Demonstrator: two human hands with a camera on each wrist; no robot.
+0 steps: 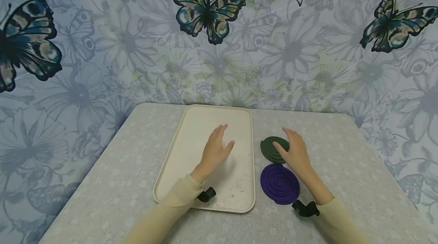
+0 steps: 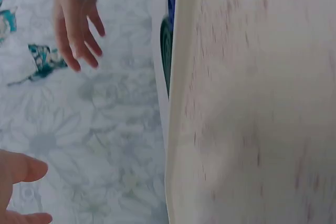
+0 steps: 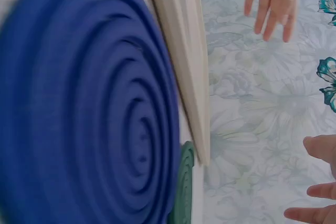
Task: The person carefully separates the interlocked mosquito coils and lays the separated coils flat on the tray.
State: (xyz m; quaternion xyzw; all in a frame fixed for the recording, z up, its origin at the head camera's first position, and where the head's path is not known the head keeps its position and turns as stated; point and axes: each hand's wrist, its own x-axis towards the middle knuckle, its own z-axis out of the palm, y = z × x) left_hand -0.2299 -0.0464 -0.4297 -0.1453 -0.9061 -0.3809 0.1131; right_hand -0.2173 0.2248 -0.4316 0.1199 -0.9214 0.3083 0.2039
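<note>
My left hand (image 1: pixel 214 152) hovers above a cream rectangular tray (image 1: pixel 205 118), fingers extended and thumb spread, holding nothing. Small dark reddish specks dot the tray's near right part. Off the tray's right side lie two flat spiral coils on the table, a dark green coil (image 1: pixel 268 152) farther back and a purple coil (image 1: pixel 280 184) nearer. My right hand (image 1: pixel 297 154) is over the right edge of the green coil, its thumb overlapping it in the head view, with nothing in its grasp. In the right wrist view the purple coil (image 3: pixel 105 108) looms large and blue, its ridged rings showing.
A pale patterned cloth covers the table (image 1: pixel 342 152). Behind it hangs a floral backdrop (image 1: pixel 219 69) with large butterflies. Each wrist wears a black camera mount, one at the left sleeve (image 1: pixel 178 194) and one at the right.
</note>
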